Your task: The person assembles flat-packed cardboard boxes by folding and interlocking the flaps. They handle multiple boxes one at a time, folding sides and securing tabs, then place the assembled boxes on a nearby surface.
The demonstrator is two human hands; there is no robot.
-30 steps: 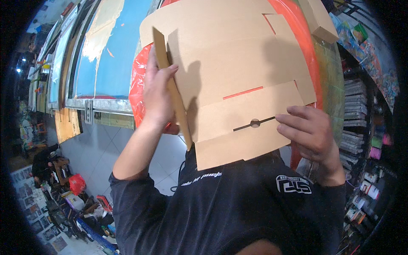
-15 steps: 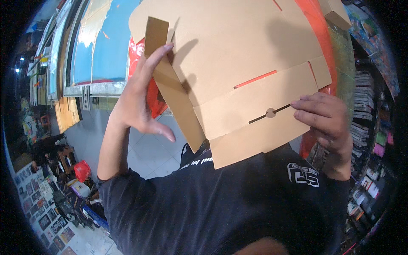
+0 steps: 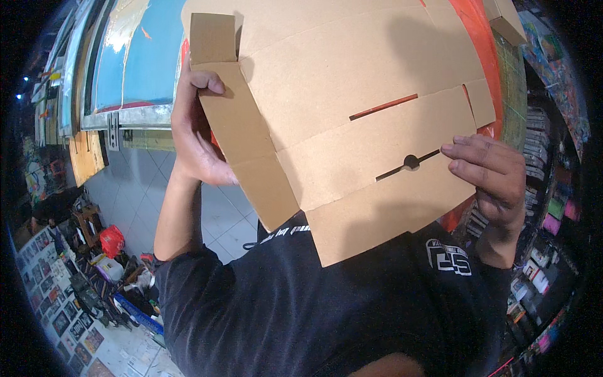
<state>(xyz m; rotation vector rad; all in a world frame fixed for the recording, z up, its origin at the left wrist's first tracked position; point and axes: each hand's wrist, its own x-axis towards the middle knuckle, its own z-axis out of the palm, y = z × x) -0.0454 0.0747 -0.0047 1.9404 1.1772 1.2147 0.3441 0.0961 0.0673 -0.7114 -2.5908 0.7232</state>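
A brown die-cut cardboard box blank (image 3: pixel 370 63) lies mostly flat in front of me, its near edge reaching my chest. Its left side flap (image 3: pixel 248 138) is folded partly up, with a small end tab (image 3: pixel 213 38) at its far end. My left hand (image 3: pixel 195 135) is closed around the outside of that flap, one fingertip hooked over it and the thumb against its lower edge. At the near right, my right hand (image 3: pixel 493 173) pinches the edge of the front panel (image 3: pixel 383 220), fingers on top beside a slot with a round hole; its thumb is hidden.
Red plastic sheeting (image 3: pixel 483 50) shows beneath the cardboard. Another cardboard box (image 3: pixel 504 22) sits at the far right. A blue metal-framed screen (image 3: pixel 135 69) stands at the left. Lower left, a red bag (image 3: pixel 112 242) and clutter rest on the tiled floor (image 3: pixel 229 217).
My left hand has gone from spread fingers to a closed grip on the left flap. The flap and its end tab now lean outward more. My right hand keeps its hold.
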